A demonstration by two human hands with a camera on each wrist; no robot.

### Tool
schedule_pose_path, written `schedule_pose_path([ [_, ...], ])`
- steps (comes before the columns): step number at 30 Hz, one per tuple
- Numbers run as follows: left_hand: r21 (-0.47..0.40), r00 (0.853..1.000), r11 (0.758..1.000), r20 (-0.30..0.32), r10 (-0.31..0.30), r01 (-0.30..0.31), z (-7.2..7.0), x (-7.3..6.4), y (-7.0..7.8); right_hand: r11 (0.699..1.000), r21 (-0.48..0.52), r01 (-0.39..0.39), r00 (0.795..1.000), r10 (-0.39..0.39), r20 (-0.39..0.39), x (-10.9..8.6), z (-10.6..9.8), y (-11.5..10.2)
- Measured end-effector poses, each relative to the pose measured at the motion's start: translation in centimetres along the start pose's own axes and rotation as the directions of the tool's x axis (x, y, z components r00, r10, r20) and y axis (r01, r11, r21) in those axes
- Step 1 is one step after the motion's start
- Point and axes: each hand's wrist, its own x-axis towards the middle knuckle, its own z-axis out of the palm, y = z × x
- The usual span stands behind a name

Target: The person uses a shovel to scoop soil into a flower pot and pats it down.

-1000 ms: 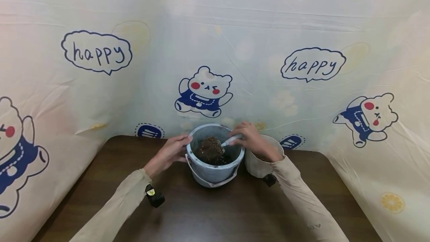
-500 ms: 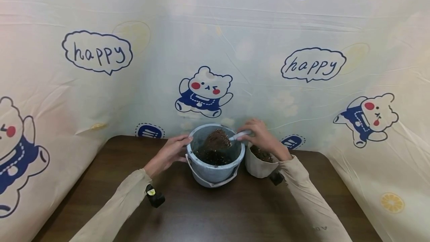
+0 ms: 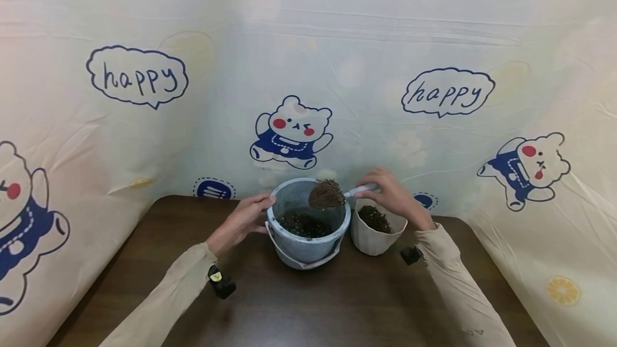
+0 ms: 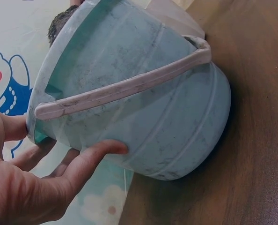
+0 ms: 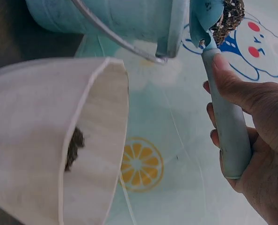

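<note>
A light-blue bucket (image 3: 308, 250) with dark soil in its bottom stands on the table. At its left side my left hand (image 3: 244, 217) holds it, thumb at the rim and fingers against the outer wall (image 4: 106, 145). My right hand (image 3: 388, 194) grips the pale blue handle of a small garden trowel (image 5: 227, 117). Its blade, heaped with soil (image 3: 328, 194), is over the bucket's right rear rim. Below my right hand stands a whitish pot (image 3: 376, 242), close to the bucket's right side, with some dark soil inside.
The brown wooden table (image 3: 308, 309) extends in front of both containers. A printed cloth (image 3: 366, 68) hangs behind and at both sides. The bucket's pale carrying handle (image 4: 129, 86) hangs down its front.
The right hand has lifted the soil-laden trowel up from inside the bucket and moved it right, to the rim. More of the whitish pot shows now. The left hand stays at the bucket.
</note>
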Motion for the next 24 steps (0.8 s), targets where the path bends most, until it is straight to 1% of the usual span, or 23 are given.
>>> schedule_pose_path([
  [4,-0.002,1.000,1.000,-0.006,-0.003,0.003,-0.1,0.0,-0.2,0.999,-0.011,-0.030,1.000,0.030,0.001,-0.6,-0.9,0.6],
  [6,-0.004,1.000,1.000,-0.010,-0.002,0.002,-0.1,0.0,-0.1,0.999,-0.012,-0.030,0.999,0.030,-0.011,-1.0,-1.4,0.8],
  [9,-0.007,1.000,1.000,-0.007,0.000,0.000,-0.1,0.0,-0.2,1.000,-0.012,-0.015,0.999,0.015,-0.047,-1.7,-2.2,1.3],
  [16,0.006,1.000,1.000,-0.005,-0.006,0.006,0.1,0.1,-0.2,0.998,-0.058,0.002,0.992,-0.009,-0.123,-3.0,-4.0,2.7],
  [20,-0.001,1.000,1.000,-0.001,-0.006,0.006,0.1,0.2,-0.1,0.996,-0.084,-0.007,0.991,-0.004,-0.130,-3.6,-5.1,3.2],
  [24,0.007,1.000,1.000,-0.008,-0.007,0.008,-0.1,0.0,-0.1,0.995,-0.094,-0.039,0.993,0.029,-0.112,-4.0,-6.0,3.7],
])
